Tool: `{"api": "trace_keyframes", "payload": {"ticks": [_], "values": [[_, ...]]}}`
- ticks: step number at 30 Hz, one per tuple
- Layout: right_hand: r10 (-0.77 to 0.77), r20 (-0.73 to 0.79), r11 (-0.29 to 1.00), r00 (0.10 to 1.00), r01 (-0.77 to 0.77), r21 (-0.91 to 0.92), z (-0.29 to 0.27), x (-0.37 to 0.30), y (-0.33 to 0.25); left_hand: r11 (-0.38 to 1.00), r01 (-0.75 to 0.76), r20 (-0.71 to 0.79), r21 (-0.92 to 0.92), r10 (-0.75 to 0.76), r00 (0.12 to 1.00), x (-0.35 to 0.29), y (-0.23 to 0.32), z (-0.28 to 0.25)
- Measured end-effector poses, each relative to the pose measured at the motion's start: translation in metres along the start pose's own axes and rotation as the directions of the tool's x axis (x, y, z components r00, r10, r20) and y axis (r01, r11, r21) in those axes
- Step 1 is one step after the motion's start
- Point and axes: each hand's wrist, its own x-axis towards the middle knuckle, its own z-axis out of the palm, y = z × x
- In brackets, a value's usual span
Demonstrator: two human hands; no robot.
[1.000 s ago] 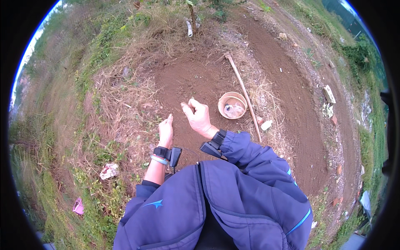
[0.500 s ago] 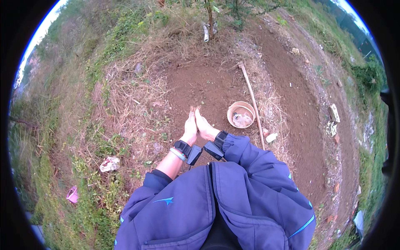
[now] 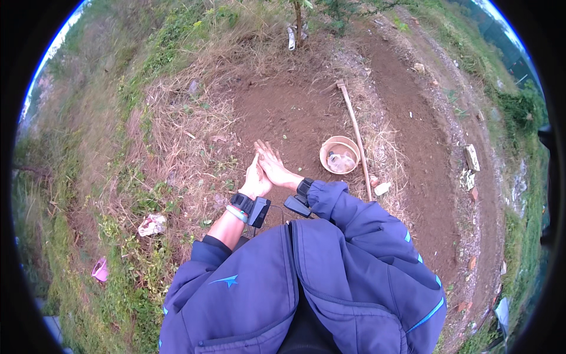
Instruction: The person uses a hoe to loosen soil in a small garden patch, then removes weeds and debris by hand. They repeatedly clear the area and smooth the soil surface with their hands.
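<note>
My left hand (image 3: 256, 179) and my right hand (image 3: 276, 167) press together, palm to palm, above bare brown soil (image 3: 283, 112). The right one lies partly over the left, its fingers stretched out and dirty at the tips. I see no object held in either hand, though the space between the palms is hidden. Black straps with dark box-like devices sit on both wrists, and a pale band (image 3: 237, 213) circles the left one. To the right of my hands stands a tan bucket (image 3: 340, 139) with a crumpled, translucent plastic-like thing (image 3: 340, 162) inside.
A hoe (image 3: 355, 127) with a long wooden handle lies just right of the bucket. Dry grass (image 3: 177, 130) borders the soil on the left. A whitish crumpled bag (image 3: 152, 225) and a pink container (image 3: 101, 269) lie in the weeds. A thin tree trunk (image 3: 298, 23) rises ahead.
Both hands have shifted slightly left. The right palm has slid across the left, and its fingers now show more spread. Bucket and hoe stay where they were.
</note>
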Motion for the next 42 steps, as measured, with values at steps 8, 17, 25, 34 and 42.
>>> {"api": "trace_keyframes", "payload": {"ticks": [8, 17, 25, 34, 42], "values": [[0.401, -0.088, 0.835, 0.912, -0.324, 0.444, -0.008, 0.009, 0.023, 0.967, 0.094, -0.086, 0.239, -0.075, 0.993, -0.017, 0.008, 0.008], [0.111, 0.13, 0.592, 0.985, -0.17, 0.788, 0.002, -0.005, -0.027, 0.986, 0.053, -0.252, 0.159, -0.011, 0.968, 0.031, 0.017, -0.015], [0.066, 0.024, 0.971, 0.998, -0.059, -0.232, -0.021, 0.018, 0.012, 0.989, 0.128, -0.111, -0.069, -0.135, 0.985, 0.006, 0.018, -0.014], [0.388, -0.097, 0.791, 0.916, -0.277, 0.546, -0.058, -0.007, 0.046, 0.925, 0.024, -0.142, 0.38, 0.033, 0.989, -0.002, 0.045, -0.025], [0.446, -0.175, 0.792, 0.878, -0.296, 0.534, -0.061, -0.014, 0.036, 0.903, 0.093, -0.209, 0.419, -0.004, 0.978, 0.012, 0.049, -0.034]]}}
